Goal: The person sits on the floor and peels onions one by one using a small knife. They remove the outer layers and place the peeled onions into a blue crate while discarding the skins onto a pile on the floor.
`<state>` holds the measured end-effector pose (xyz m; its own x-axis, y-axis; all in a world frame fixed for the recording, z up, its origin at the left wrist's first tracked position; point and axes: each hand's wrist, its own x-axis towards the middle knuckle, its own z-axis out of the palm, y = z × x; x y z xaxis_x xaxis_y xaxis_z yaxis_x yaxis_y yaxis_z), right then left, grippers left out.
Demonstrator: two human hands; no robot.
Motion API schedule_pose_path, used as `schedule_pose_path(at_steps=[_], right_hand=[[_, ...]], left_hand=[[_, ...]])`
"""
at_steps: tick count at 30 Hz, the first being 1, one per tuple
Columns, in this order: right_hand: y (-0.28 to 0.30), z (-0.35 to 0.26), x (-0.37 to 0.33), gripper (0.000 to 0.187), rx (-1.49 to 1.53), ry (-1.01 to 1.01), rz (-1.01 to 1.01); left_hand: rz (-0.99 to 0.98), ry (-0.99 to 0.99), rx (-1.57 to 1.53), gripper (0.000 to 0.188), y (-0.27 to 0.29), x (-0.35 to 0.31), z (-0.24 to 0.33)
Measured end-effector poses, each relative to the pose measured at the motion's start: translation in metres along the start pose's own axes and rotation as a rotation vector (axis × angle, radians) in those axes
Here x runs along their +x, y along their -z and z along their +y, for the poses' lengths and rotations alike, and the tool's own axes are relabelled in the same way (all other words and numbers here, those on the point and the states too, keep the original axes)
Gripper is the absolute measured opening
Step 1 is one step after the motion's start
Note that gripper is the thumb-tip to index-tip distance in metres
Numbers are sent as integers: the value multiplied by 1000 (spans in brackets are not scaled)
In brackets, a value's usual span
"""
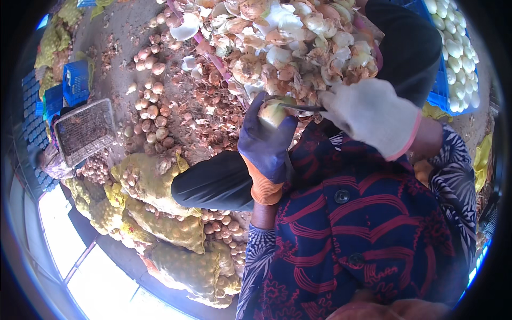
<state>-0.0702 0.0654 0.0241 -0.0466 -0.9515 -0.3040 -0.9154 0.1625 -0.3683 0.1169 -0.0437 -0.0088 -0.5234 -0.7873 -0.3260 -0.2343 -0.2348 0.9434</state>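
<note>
A slip could cut a hand
Near a big heap of papery brown onion skins point(288, 40), the white-gloved right grip point(376, 116) and blue-gloved left grip point(266, 141) are curled, left around a round pale onion point(271, 113), right around a thin grey knife point(305, 108). If the onion turns, the knife may slip.

No label, number or sign can be read clearly. On the dark blue cloth garment with red wavy pattern point(368, 226), one pinkish curly mark point(381, 273) resembles handwriting, but remains unreadable.
</note>
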Motion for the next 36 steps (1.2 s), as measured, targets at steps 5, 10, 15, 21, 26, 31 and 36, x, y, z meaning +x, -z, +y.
schedule_pose_path(at_steps=[5,10,15,21,26,31,36], right_hand=[[36,46,16,24,66,196,-106],[53,60,12,29,144,191,-201],[4,16,24,33,473,221,93],[-38,5,37,23,718,161,260],[-50,-2,52,20,676,-161,218],[-53,-12,49,23,580,-100,575],[-72,-13,53,26,634,28,571]], left_hand=[[-297,-191,312,62,26,15,-20],[-387,127,51,74,32,18,-13],[-430,205,-192,84,26,14,-18],[-458,234,-219,77,30,15,-17],[-488,79,-8,74,31,30,-19],[-137,190,-178,66,7,7,4],[-63,85,-166,59,5,8,-23]])
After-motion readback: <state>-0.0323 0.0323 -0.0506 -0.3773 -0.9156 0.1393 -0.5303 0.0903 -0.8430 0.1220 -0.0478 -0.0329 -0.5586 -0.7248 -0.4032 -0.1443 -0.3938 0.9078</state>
